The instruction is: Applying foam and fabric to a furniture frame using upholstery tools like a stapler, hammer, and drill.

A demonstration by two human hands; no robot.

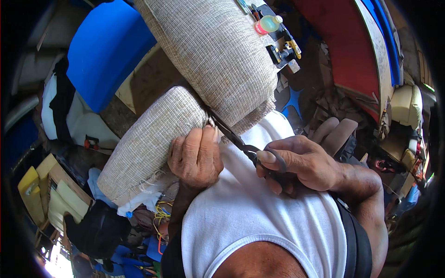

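Scissors [238,141] clamped in the right grip [308,164], with blades angled at the gap between larger cushion [215,55] and smaller cushion [150,136]; left grip [197,158] pinched on the latter's fabric edge [211,122]. Probably trimming excess cover; for the next snip, best to keep that edge taut.

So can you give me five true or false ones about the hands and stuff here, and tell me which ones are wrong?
1. The right hand holds dark scissors. True.
2. The left hand holds a hammer. False: it is curled at the edge of the smaller tan padded piece.
3. The bottle has a blue label. False: its label is red.
4. A big blue panel is at the upper left. True.
5. The shirt is black. False: it is white.
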